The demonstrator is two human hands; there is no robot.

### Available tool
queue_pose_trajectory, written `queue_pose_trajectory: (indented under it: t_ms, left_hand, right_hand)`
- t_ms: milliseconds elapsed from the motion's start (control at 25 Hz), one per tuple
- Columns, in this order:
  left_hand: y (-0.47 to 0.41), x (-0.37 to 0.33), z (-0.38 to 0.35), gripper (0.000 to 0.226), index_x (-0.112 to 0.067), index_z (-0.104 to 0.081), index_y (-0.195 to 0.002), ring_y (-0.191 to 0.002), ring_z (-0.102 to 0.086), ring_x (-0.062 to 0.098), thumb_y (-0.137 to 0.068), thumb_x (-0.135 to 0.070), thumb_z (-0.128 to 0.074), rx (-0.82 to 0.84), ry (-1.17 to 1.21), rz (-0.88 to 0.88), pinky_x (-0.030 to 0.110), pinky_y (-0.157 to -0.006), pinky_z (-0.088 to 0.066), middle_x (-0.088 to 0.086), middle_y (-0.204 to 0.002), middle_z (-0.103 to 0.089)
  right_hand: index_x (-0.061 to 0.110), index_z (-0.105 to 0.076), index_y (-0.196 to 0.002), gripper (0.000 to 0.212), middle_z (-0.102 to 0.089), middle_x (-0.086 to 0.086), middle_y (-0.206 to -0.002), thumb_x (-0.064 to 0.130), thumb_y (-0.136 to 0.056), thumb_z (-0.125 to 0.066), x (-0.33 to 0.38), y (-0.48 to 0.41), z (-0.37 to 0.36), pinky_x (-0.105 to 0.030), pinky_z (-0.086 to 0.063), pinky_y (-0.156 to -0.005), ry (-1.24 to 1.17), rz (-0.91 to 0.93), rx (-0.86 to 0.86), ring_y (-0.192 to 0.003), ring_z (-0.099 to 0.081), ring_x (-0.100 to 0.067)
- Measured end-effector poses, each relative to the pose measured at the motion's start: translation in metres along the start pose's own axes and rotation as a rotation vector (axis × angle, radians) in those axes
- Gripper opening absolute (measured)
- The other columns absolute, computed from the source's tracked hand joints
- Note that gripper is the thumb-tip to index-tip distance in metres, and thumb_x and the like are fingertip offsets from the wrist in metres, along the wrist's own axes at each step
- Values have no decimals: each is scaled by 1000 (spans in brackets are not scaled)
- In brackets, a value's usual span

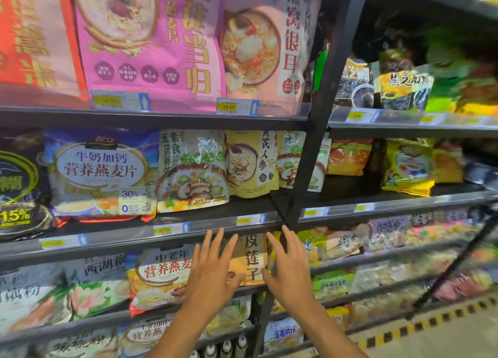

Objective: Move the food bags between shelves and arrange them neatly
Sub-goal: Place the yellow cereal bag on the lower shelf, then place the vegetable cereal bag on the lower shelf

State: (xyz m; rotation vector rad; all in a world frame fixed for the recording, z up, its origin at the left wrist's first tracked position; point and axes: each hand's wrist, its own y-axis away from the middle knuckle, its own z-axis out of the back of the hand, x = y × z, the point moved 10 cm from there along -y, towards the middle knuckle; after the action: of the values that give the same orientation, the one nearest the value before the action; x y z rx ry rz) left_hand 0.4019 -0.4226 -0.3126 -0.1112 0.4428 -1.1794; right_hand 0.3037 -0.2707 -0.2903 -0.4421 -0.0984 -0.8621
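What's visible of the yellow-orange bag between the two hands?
The yellow-orange bag is a plastic-looking pouch, upright, front out, with a pale vertical strip of dark Chinese characters. Its top is hidden behind the price rail of the shelf above. The left hand and right hand flank it, fingers straight and spread, thumbs over its lower front; actual contact is unclear. An oatmeal bag stands to its left.

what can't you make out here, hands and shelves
Head view only.
Hidden: sides of the orange-yellow bag, behind the left hand and right hand; contact unclear.
Blurred: packets on the right-side shelves, by motion; labels unreadable.
Cut off: red bag, top left, by the frame edges.
Unreadable: yellow price tag above the hands, print blurred.
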Motion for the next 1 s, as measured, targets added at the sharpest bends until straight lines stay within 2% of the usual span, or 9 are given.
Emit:
queue_pose_trajectory:
  t_ms: [80,200,360,520,640,800,1000]
  left_hand:
    - [-9,-25,-8,89,-40,-5,-165,-158,22,20,-95,-67,-53,-5,9,-32,48,-128,5,-5,-175,9]
    - [-24,-71,-22,87,-42,1,-165,-157,26,17,-98,-66,-49,3,8,-87,46,-130,5,-9,-173,15]
    - [-54,-149,-41,82,-43,-2,-164,-157,21,12,-97,-70,-41,-32,67,-147,46,-132,-10,-16,-169,16]
    - [-82,-222,-64,86,-42,0,-165,-157,22,8,-97,-70,-45,-66,134,-139,37,-128,-9,-18,-170,18]
    - [-106,-271,-81,88,-44,4,-164,-157,21,6,-96,-74,-43,-84,152,-99,37,-128,-12,-20,-169,17]
    - [-134,-299,-93,82,-39,-1,-165,-161,13,13,-99,-71,-39,-123,129,-35,42,-129,-17,-12,-175,8]
    - [-168,-299,-94,84,-37,-3,-166,-160,17,11,-99,-71,-41,-147,101,61,42,-129,-13,-11,-174,10]
  right_hand:
    - [37,-33,-157,87,-18,-4,-172,44,-84,-78,-26,2,11,-55,-29,-125,7,-34,-28,-158,-19,-31]
    - [36,-37,-156,85,-23,-5,-170,42,-83,-81,-74,3,29,-57,-34,-122,12,-79,-75,-157,-23,-32]
    - [34,-37,-156,81,-22,-4,-171,48,-87,-77,-155,-5,55,-56,-32,-123,2,-116,-120,-158,-22,-31]
    - [31,-38,-156,79,-24,-6,-170,53,-89,-73,-237,-22,79,-55,-34,-122,-29,-73,-165,-156,-26,-31]
    - [27,-37,-159,84,-27,-9,-169,53,-88,-74,-299,-42,97,-56,-34,-122,-45,-52,-169,-156,-27,-33]
    - [22,-39,-157,84,-29,-9,-168,56,-88,-72,-346,-71,103,-54,-34,-120,-86,-64,-116,-154,-29,-33]
    - [23,-35,-160,83,-28,-5,-169,53,-91,-70,-352,-121,98,-49,-31,-123,-233,0,-56,-155,-29,-28]
